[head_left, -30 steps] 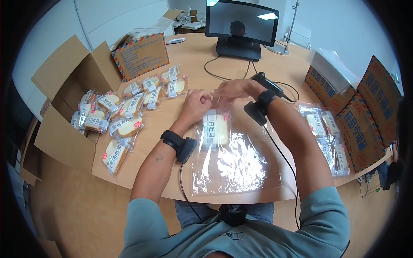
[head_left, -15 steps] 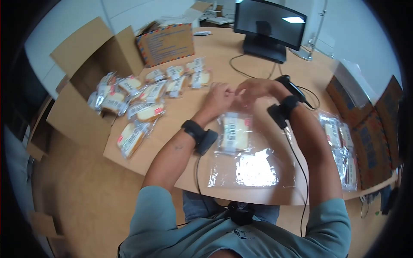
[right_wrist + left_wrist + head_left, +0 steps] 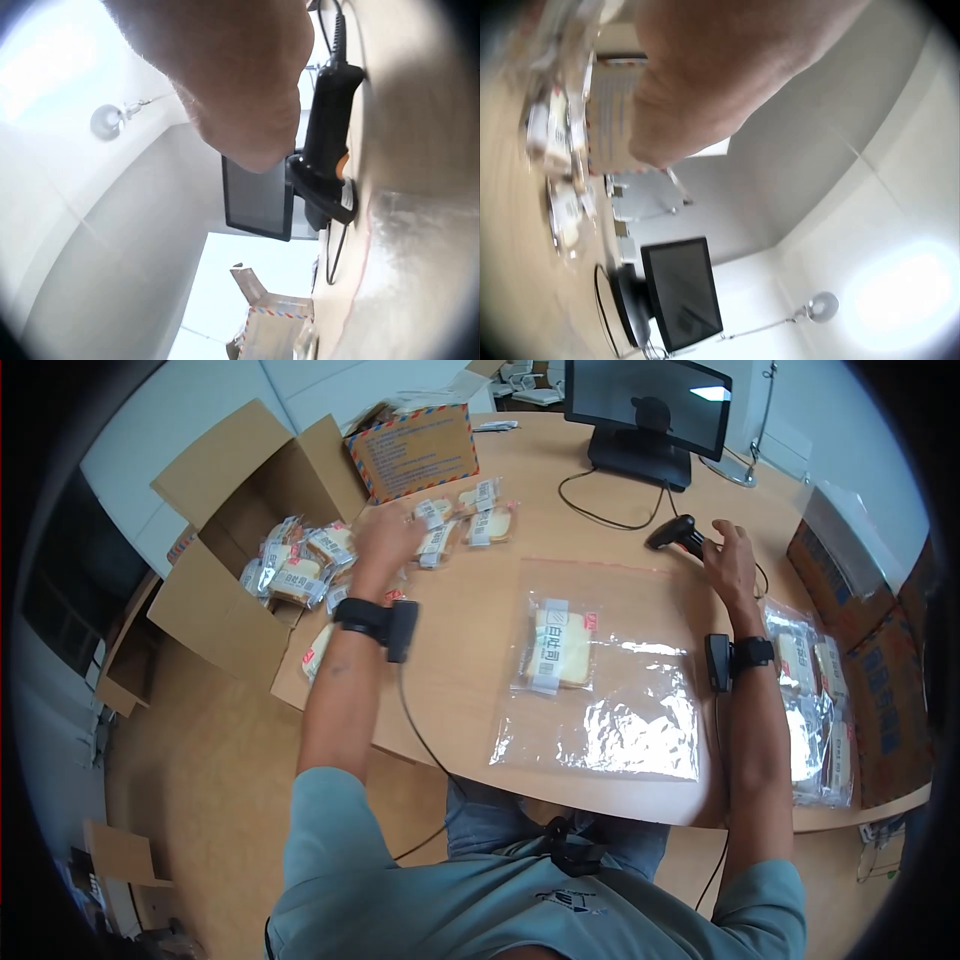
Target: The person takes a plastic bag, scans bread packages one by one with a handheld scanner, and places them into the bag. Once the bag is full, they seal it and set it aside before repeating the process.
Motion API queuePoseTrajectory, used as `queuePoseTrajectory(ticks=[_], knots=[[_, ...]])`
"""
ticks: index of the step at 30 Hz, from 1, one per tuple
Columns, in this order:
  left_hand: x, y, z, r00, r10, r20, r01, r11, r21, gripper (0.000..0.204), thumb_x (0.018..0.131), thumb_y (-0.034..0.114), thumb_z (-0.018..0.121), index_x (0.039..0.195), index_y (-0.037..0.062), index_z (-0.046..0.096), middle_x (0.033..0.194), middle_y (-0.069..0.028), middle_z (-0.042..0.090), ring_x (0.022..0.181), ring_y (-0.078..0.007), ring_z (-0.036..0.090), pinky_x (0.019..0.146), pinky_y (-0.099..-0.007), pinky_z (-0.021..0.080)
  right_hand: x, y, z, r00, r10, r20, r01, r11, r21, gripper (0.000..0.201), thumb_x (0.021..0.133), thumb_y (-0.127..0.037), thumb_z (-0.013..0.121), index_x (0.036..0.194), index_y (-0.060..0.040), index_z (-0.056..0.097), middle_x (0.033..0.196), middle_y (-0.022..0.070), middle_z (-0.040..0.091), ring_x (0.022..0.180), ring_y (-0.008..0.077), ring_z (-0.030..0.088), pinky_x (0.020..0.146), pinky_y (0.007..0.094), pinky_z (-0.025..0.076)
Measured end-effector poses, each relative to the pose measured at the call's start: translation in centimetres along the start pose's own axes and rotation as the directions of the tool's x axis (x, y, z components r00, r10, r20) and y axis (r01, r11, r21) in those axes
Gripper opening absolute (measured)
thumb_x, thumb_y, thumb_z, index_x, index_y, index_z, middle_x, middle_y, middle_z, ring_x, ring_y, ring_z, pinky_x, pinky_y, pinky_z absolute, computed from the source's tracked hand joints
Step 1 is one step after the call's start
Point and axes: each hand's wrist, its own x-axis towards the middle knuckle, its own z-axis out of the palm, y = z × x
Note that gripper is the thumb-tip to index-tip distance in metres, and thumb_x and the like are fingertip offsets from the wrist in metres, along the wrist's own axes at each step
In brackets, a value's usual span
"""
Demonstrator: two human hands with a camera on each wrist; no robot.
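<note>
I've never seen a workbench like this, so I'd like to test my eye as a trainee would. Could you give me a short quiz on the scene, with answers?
1. Multiple choice: which is nearest the right hand?
a) lamp
b) handheld scanner
c) chair
2. True or false: the computer screen lies face down.
3. Fill in the number: the clear bag lies flat, with ____ bread packet within its outline.

Key: 1 b; 2 false; 3 one.

1 table [image 3: 450, 650] with 3 boxes [image 3: 415, 455] on it, 1 monitor [image 3: 650, 405], 1 scanner [image 3: 678, 534], 1 lamp [image 3: 823, 307], 1 flat bag [image 3: 620, 710], 2 hands [image 3: 733, 565], 10+ bread packs [image 3: 560, 645] lol, overlap hides the rest
</note>
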Motion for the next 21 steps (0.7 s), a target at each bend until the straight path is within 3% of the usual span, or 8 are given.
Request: queuePoseTrajectory(ticks=[2, 4, 12, 14, 15, 16, 17, 21], knots=[[-0.3, -2.3, -0.9, 0.998, -0.041, 0.041, 0.041, 0.999, 0.001, 0.053, 0.081, 0.044, 0.070, 0.112, 0.0015, 0.070, 0.113, -0.0243, 0.068, 0.112, -0.0386, 0.063, 0.093, -0.0457, 0.050, -0.8, 1.0, 0.5, 0.994, 0.098, 0.041, -0.098, 0.995, 0.003, 0.037, 0.085, -0.022, 0.065, 0.118, -0.0049, 0.062, 0.115, 0.0218, 0.062, 0.107, 0.0398, 0.060, 0.091, 0.0483, 0.047], [0.0, -4.1, -0.5, 0.948, -0.079, 0.307, 0.056, 0.995, 0.081, 0.064, 0.078, 0.051, 0.071, 0.122, 0.0043, 0.067, 0.123, -0.0246, 0.065, 0.117, -0.0364, 0.062, 0.098, -0.0437, 0.049, -1.3, 0.1, 0.3, 0.983, 0.057, 0.173, -0.046, 0.997, -0.068, 0.038, 0.084, -0.024, 0.066, 0.118, -0.0059, 0.062, 0.111, 0.0211, 0.063, 0.104, 0.0397, 0.060, 0.091, 0.0484, 0.048], [0.0, -3.5, -3.7, 0.975, -0.070, 0.210, 0.053, 0.995, 0.084, 0.063, 0.079, 0.044, 0.071, 0.122, -0.0020, 0.066, 0.123, -0.0229, 0.066, 0.116, -0.0330, 0.064, 0.099, -0.0408, 0.049, -1.2, -2.1, 1.2, 0.989, 0.055, 0.136, -0.044, 0.996, -0.080, 0.041, 0.085, -0.026, 0.069, 0.119, -0.0036, 0.059, 0.113, 0.0183, 0.062, 0.110, 0.0377, 0.057, 0.093, 0.0491, 0.043], [-0.6, -0.9, -5.1, 0.983, 0.000, 0.183, 0.106, 0.815, -0.570, 0.061, 0.084, 0.038, 0.066, 0.131, -0.0011, 0.059, 0.126, -0.0215, 0.065, 0.117, -0.0363, 0.063, 0.100, -0.0469, 0.048, -1.0, -2.2, 1.6, 0.972, 0.104, 0.212, -0.065, 0.981, -0.185, 0.046, 0.087, -0.021, 0.066, 0.129, -0.0070, 0.055, 0.117, 0.0162, 0.061, 0.114, 0.0354, 0.057, 0.094, 0.0492, 0.042], [-1.0, 0.6, -4.7, 0.982, -0.001, 0.190, 0.111, 0.815, -0.569, 0.061, 0.084, 0.038, 0.066, 0.131, -0.0011, 0.059, 0.126, -0.0215, 0.065, 0.117, -0.0363, 0.063, 0.100, -0.0469, 0.048, -1.0, -2.2, 2.0, 0.970, 0.107, 0.218, -0.066, 0.980, -0.187, 0.046, 0.087, -0.021, 0.066, 0.129, -0.0070, 0.055, 0.117, 0.0162, 0.061, 0.114, 0.0354, 0.057, 0.094, 0.0492, 0.042], [-1.4, 2.7, -3.9, 0.949, 0.049, 0.312, 0.281, 0.316, -0.906, 0.063, 0.087, 0.037, 0.063, 0.137, 0.0004, 0.053, 0.131, -0.0220, 0.061, 0.120, -0.0404, 0.060, 0.103, -0.0522, 0.045, -0.9, -2.0, 2.4, 0.969, 0.108, 0.222, -0.061, 0.976, -0.209, 0.043, 0.088, -0.023, 0.066, 0.127, -0.0073, 0.056, 0.115, 0.0157, 0.061, 0.112, 0.0345, 0.057, 0.094, 0.0490, 0.040], [-1.6, 4.6, -2.9, 0.912, 0.165, 0.375, 0.409, -0.297, -0.863, 0.066, 0.089, 0.037, 0.060, 0.143, 0.0019, 0.046, 0.136, -0.0226, 0.057, 0.122, -0.0444, 0.057, 0.105, -0.0575, 0.043, -0.8, -1.7, 2.6, 0.969, 0.112, 0.220, -0.059, 0.970, -0.235, 0.039, 0.090, -0.026, 0.065, 0.124, -0.0077, 0.057, 0.113, 0.0152, 0.061, 0.111, 0.0335, 0.057, 0.093, 0.0487, 0.039], [-1.6, 10.4, 4.2, 0.819, 0.502, 0.279, 0.564, -0.611, -0.555, 0.071, 0.092, 0.041, 0.057, 0.150, 0.0051, 0.036, 0.147, -0.0230, 0.046, 0.128, -0.0540, 0.046, 0.107, -0.0688, 0.034, -0.7, -0.6, 3.2, 0.989, 0.102, 0.109, -0.077, 0.974, -0.211, 0.039, 0.093, -0.025, 0.061, 0.126, -0.0069, 0.053, 0.109, 0.0164, 0.058, 0.106, 0.0352, 0.055, 0.089, 0.0497, 0.039]])
